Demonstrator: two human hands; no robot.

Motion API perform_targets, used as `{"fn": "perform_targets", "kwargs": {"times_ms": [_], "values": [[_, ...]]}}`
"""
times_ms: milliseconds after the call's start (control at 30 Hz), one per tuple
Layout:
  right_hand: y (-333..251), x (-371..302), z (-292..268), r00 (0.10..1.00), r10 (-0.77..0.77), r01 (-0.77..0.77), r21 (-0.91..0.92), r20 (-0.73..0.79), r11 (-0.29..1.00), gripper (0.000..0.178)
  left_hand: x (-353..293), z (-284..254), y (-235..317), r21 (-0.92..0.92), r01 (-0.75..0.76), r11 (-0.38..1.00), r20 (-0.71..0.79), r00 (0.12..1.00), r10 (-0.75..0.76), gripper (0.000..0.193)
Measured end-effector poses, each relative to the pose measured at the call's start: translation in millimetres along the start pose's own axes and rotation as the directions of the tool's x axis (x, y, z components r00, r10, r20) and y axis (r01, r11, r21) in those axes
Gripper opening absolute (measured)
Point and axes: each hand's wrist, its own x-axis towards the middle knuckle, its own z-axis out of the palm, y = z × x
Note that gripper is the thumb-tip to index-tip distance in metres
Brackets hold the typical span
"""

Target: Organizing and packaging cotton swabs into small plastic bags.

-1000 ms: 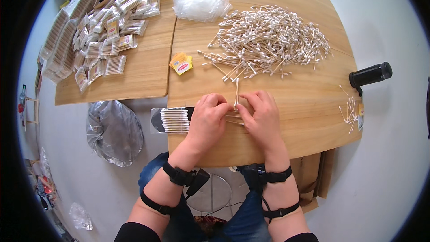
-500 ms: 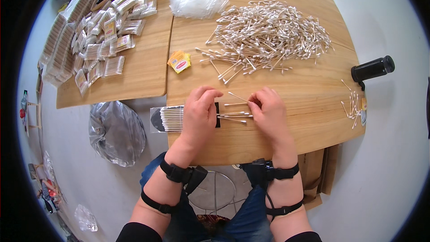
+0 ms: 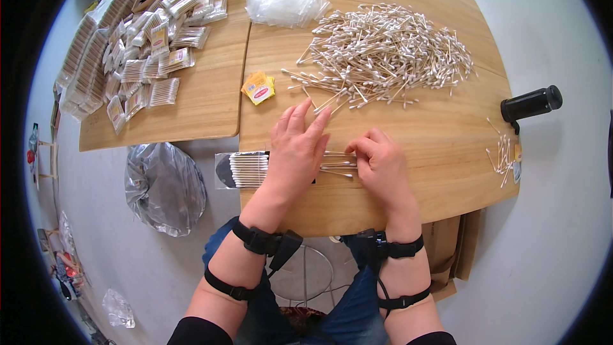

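Observation:
My left hand (image 3: pixel 297 144) is open, its fingers stretched toward loose cotton swabs (image 3: pixel 329 101) at the near edge of a big pile (image 3: pixel 389 54). Below its palm lies a clear bag (image 3: pixel 220 171) with a neat row of cotton swabs (image 3: pixel 249 170), partly hidden by the hand. Several more swabs (image 3: pixel 338 165) stick out from under that hand toward the right. My right hand (image 3: pixel 383 166) is closed, thumb and fingertips pinched at the right end of one of these swabs.
Yellow cards (image 3: pixel 258 88) and a stack of clear bags (image 3: pixel 286 1) lie beyond my left hand. Filled swab packs (image 3: pixel 163 57) cover the left table. At the right edge are a black bottle (image 3: pixel 531 103) and a few swabs (image 3: pixel 503 153). A lined bin (image 3: pixel 165 188) stands below.
My left hand has moved forward, unfolding its fingers toward the pile. The right hand has stayed near the same spot, and the tilted swab by its fingertips no longer shows.

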Motion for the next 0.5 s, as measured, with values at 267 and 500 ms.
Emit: {"fn": "perform_targets", "kwargs": {"times_ms": [267,500], "values": [[3,-1,1,0.993,0.101,-0.096,0.072,-0.065,0.993,0.013,2,2,2,0.076,-0.063,0.995,0.186,0.981,0.048,0.036],[7,0,0,0.97,0.15,-0.125,0.138,-0.191,0.983,0.011,-3,-18,-2,-0.167,-0.149,0.975,0.243,0.952,0.187,0.02]]}}
